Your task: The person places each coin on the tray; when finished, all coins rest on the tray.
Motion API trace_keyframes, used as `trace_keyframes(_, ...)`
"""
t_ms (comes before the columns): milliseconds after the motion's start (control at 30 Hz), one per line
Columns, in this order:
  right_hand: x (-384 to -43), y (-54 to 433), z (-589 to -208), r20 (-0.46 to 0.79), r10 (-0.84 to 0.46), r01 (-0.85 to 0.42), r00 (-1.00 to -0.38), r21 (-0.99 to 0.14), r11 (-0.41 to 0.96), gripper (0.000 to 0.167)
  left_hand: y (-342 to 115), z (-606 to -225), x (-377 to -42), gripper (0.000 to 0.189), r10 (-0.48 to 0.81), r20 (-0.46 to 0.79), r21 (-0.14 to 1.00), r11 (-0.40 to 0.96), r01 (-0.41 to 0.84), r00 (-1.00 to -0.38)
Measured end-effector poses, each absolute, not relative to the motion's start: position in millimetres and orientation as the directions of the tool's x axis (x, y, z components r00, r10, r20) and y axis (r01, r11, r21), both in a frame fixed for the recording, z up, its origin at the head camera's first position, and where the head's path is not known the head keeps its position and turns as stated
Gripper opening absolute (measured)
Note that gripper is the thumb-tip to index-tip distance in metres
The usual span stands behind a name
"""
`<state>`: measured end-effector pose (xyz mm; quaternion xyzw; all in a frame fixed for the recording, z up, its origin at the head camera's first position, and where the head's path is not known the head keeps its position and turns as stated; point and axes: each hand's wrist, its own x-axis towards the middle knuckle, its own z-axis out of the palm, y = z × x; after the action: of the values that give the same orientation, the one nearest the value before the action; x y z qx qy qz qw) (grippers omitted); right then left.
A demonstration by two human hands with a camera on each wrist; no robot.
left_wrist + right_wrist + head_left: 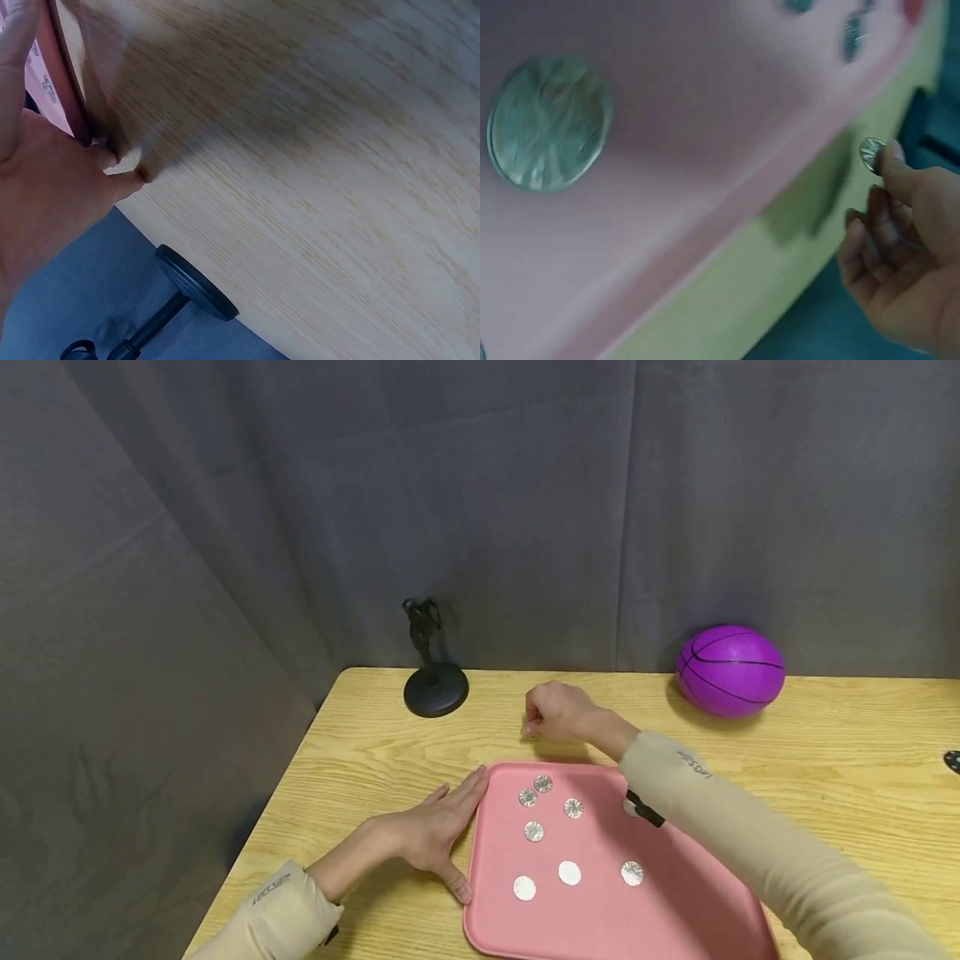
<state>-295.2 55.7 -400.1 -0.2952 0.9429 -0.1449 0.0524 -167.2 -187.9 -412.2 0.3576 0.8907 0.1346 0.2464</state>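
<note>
A pink tray [555, 927] lies on the wooden table with several round silver foil discs on it; one disc [632, 873] shows a pleated, crinkled face and another disc [569, 872] looks smooth and bright. My left hand [435, 839] rests against the tray's left rim, fingers stretched along it and thumb on the near part of that edge. Beyond the tray's far rim, my right hand [558, 712] is over the table. In the right wrist view its thumb and finger pinch the edge of a small silver foil disc [870, 155], while the other fingers curl loosely.
A black stand with a round base [437, 690] stands at the table's far left. The purple basketball [731, 671] sits at the back right. A dark dotted object [952, 761] shows at the right edge. Grey cloth [480, 510] hangs behind the table.
</note>
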Motion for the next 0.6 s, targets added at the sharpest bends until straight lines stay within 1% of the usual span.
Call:
trace_keyframes(67,-281.9,58.0,-389.4,0.027,-0.591,-0.561,-0.806,-0.355,0.748,0.017,-187.8,-411.4,-167.5,0.146,0.706,-0.339,0.418,0.705,0.572,-0.622)
trace_keyframes(133,-263.2,60.3,-379.7,0.080,-0.630,-0.608,-0.772,-0.381,0.696,0.017,-187.6,-411.0,-168.0,0.145,0.708,-0.335,0.419,0.703,0.574,-0.622)
trace_keyframes(300,-194.4,71.0,-370.0,0.155,-0.742,-0.733,-0.653,-0.375,0.567,0.023,-187.9,-411.0,-167.0,0.144,0.707,-0.337,0.425,0.703,0.570,-0.622)
trace_keyframes(400,-150.2,82.9,-371.8,0.145,-0.776,-0.761,-0.614,-0.368,0.534,0.027,-188.1,-411.7,-166.1,0.144,0.705,-0.336,0.426,0.705,0.567,-0.625)
trace_keyframes(500,-117.7,98.5,-376.2,0.146,-0.780,-0.769,-0.609,-0.352,0.534,0.026,-188.4,-412.8,-165.7,0.145,0.706,-0.334,0.429,0.704,0.566,-0.625)
trace_keyframes(600,-101.0,116.8,-384.1,0.161,-0.745,-0.738,-0.648,-0.374,0.561,0.025,-189.3,-413.3,-165.1,0.144,0.708,-0.332,0.431,0.701,0.568,-0.623)
